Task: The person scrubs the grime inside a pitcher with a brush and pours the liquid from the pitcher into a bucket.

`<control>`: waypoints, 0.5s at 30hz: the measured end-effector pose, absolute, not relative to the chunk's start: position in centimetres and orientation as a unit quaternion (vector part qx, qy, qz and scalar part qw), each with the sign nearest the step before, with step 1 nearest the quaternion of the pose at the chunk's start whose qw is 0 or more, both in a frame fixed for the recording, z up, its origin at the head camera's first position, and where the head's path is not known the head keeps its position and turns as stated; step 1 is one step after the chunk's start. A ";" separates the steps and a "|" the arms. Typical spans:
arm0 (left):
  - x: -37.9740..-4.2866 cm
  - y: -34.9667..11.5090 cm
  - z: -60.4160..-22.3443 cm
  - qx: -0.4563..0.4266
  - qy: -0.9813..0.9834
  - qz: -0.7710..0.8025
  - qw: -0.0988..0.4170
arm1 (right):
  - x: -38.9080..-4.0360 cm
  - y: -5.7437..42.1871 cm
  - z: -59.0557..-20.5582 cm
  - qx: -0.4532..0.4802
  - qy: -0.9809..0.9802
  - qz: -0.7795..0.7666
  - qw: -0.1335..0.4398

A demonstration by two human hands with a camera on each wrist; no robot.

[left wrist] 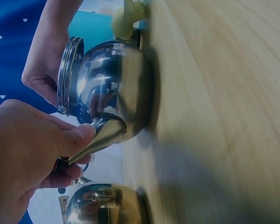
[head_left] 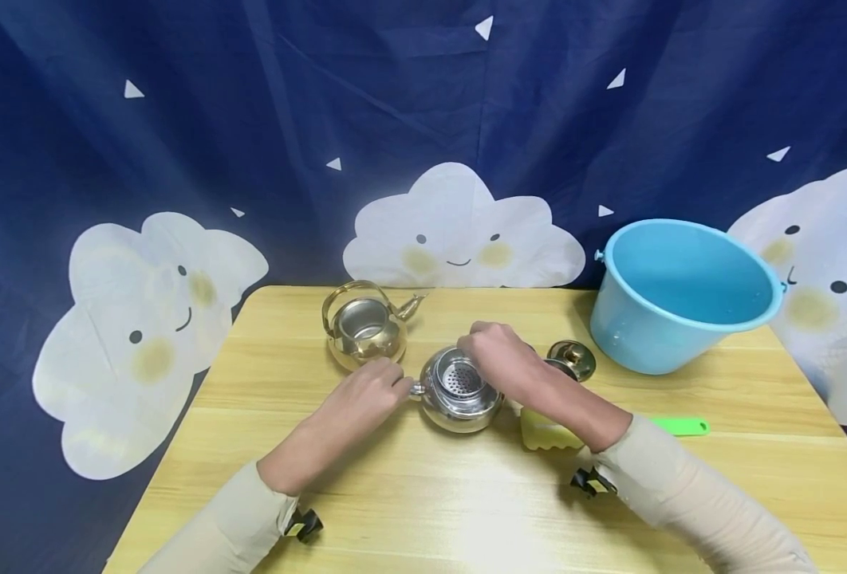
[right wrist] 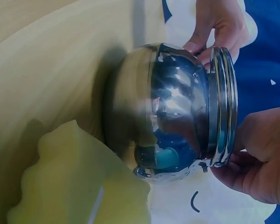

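Note:
A round silver teapot [head_left: 459, 410] stands on the table in front of me, its mouth fitted with a perforated strainer [head_left: 461, 376]. My left hand [head_left: 369, 395] pinches the teapot's spout [left wrist: 105, 135] between thumb and fingers. At the opposite side of the mouth, my right hand [head_left: 506, 363] has its thumb and curled fingers on the strainer's rim [right wrist: 231, 102]. The strainer's rim sits against the teapot's neck in the right wrist view. A gold kettle [head_left: 366, 351] without a lid on stands just behind my left hand, its hoop handle raised.
A shiny lid [head_left: 580, 356] lies behind my right forearm, which partly covers things there. Under that forearm sits a yellow sponge [head_left: 545, 434] with a green handle [head_left: 685, 426]. A light blue bucket [head_left: 653, 335] stands at the back right, before a dark blue curtain [head_left: 423, 88].

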State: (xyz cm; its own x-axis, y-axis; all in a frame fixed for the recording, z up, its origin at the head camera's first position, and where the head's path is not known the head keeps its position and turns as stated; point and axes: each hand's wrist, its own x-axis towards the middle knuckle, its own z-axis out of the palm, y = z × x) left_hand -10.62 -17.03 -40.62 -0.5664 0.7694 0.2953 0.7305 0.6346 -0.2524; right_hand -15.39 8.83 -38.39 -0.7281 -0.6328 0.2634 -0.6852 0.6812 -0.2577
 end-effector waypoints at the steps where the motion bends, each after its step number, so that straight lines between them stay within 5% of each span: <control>1: -10.6 -17.0 -40.6 -0.425 -0.883 0.052 0.192 | -15.4 8.9 -38.4 0.362 -0.913 0.172 0.078; 15: -10.6 -17.0 -40.6 -0.425 -0.883 0.050 0.192 | -15.6 9.0 -37.7 0.368 -0.910 0.176 0.075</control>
State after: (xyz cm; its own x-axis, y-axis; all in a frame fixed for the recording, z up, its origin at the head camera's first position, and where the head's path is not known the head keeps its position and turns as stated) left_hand -10.64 -17.00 -40.58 -0.5654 0.7699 0.2960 0.7311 0.6339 -0.2521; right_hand -15.64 9.03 -37.73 -0.7181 -0.6432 0.2658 -0.6959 0.6676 -0.2647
